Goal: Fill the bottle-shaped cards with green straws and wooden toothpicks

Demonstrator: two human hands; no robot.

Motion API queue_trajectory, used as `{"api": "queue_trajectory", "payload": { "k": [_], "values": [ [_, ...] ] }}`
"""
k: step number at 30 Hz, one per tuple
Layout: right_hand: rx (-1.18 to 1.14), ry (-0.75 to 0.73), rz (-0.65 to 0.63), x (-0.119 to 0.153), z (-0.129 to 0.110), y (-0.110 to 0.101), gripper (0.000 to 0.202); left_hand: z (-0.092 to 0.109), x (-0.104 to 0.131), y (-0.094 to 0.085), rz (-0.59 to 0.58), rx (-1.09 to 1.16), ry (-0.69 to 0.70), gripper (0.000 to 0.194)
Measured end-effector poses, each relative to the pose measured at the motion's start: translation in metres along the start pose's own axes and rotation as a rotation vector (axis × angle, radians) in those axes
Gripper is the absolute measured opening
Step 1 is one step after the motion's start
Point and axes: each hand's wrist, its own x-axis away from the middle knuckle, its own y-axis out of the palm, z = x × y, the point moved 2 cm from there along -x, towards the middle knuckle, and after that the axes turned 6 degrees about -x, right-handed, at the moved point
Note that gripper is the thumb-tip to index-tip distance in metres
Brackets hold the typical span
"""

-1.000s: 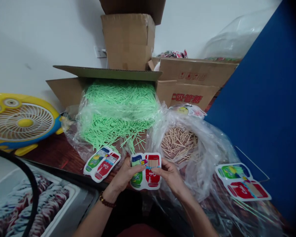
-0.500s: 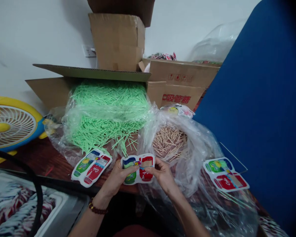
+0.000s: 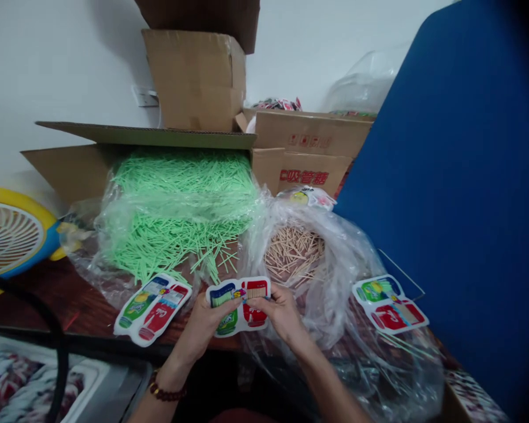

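Observation:
Both my hands hold a printed candy packet (image 3: 256, 315) at the table's front edge. It is cut like two drink containers, one green and one red, with green sticks showing on the left part and tan sticks on the right. My left hand (image 3: 198, 326) grips its left side, thumb across the front. From the right, my right hand (image 3: 286, 316) pinches it, thumb pressed near the middle. My other fingers are hidden behind the packet. A similar packet (image 3: 153, 308) lies to the left, and another packet (image 3: 390, 302) with sticks in it lies to the right.
Behind my hands, thin green sticks (image 3: 180, 176) spill from a plastic-lined carton (image 3: 62, 176). Tan sticks (image 3: 294, 251) lie in an opened clear bag (image 3: 344, 235). A yellow-blue fan (image 3: 48, 220) and a white bin (image 3: 99, 376) are at left; a blue panel (image 3: 445, 176) stands at right.
My view has turned slightly, so everything sits a little further left in the picture. Both hands keep hold of the same packet, with thumbs in nearly the same places.

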Motion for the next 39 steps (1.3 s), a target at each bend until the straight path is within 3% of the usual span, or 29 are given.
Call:
{"api": "queue_trajectory", "payload": {
  "k": [4,8,12,14,17,21,24,27,31,35,39],
  "values": [
    [0.247,-0.131,-0.065,0.017,-0.021,-0.008,0.014,-0.003,0.0,0.004,-0.034,-0.222,0.086,0.026],
    [0.456,-0.216,0.081,0.04,-0.047,-0.041,0.017,-0.006,-0.002,0.014,-0.148,-0.36,0.198,0.025],
    [0.284,-0.251,0.498,0.059,-0.069,-0.11,0.02,-0.014,-0.006,0.012,-0.116,-0.398,0.171,0.033],
    [0.179,-0.33,0.719,0.068,-0.076,-0.151,0.029,-0.017,-0.008,0.007,-0.101,-0.361,0.132,0.036],
    [0.145,-0.321,0.952,0.081,-0.077,-0.209,0.048,-0.021,-0.008,0.002,-0.097,-0.275,0.109,0.036],
    [0.338,-0.215,1.135,0.097,-0.067,-0.269,0.06,-0.024,-0.005,-0.001,-0.1,-0.261,0.119,0.031],
    [0.567,-0.13,1.17,0.102,-0.065,-0.298,0.057,-0.027,-0.004,-0.001,-0.123,-0.282,0.125,0.03],
    [0.773,0.039,1.109,0.1,-0.071,-0.312,0.057,-0.026,-0.003,0.0,-0.128,-0.296,0.125,0.03],
    [1.065,0.218,1.06,0.106,-0.078,-0.307,0.072,-0.023,-0.002,0.001,-0.109,-0.288,0.111,0.028],
    [1.35,0.185,1.104,0.127,-0.08,-0.291,0.081,-0.024,-0.002,0.002,-0.12,-0.279,0.095,0.028],
    [1.366,0.112,0.992,0.138,-0.081,-0.281,0.068,-0.028,-0.004,0.007,-0.153,-0.329,0.111,0.029]
  ]
}}
